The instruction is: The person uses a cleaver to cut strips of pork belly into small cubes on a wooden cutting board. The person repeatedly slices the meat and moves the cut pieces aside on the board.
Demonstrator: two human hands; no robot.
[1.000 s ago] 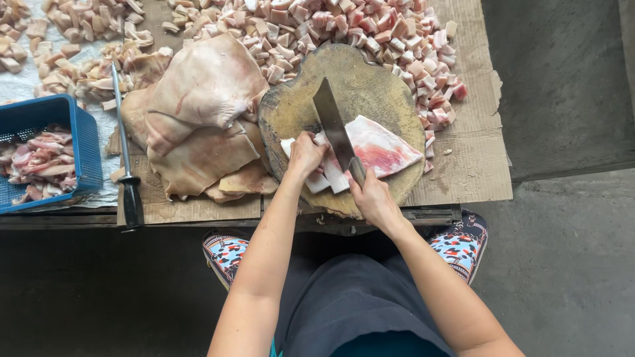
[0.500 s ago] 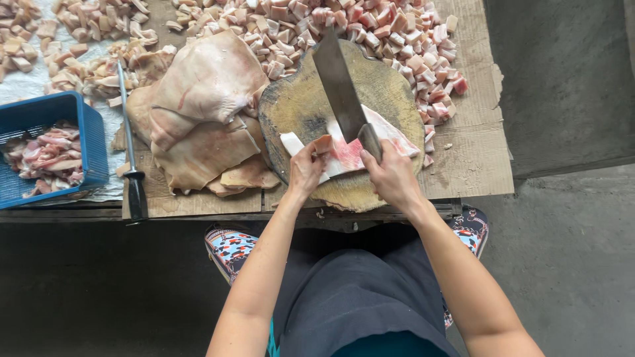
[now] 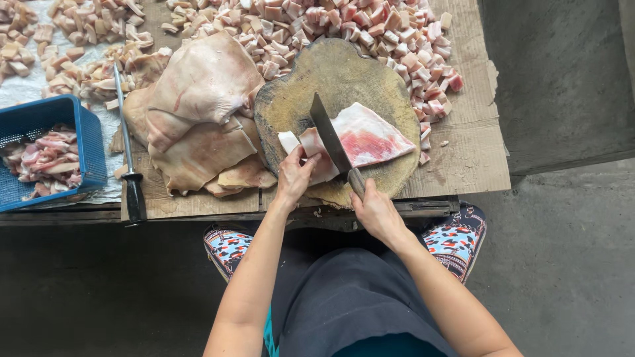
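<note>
So the right hand (image 3: 378,213) is wrapped tight around the handle of a cleaver (image 3: 331,135), blade down in a slab (image 3: 370,137) of pork that lies on the round wooden block (image 3: 344,73). The left hand (image 3: 294,175) is curled over the near edge of the slab, fingers pinching the strip just left of the blade, so it's closed on meat, not flat. To do this cut well I'd say keep those fingertips tucked back from the edge, since they're right beside the steel, and press the strip so the slippery fat doesn't skate. Aim for even strips too, parallel to that cut edge. The slab is roughly triangular, glossy pink-red on top with a pale white fat band along the side. The block is worn, dark and scarred, with an uneven rim. Left of it sit big floppy sheets of skin (image 3: 198,112), tan and smooth. Behind is a heap of diced cubes (image 3: 370,26), pink and white. A honing steel (image 3: 126,145) with a black handle lies on the cardboard (image 3: 463,158), and a blue basket (image 3: 40,119) holds more strips.
</note>
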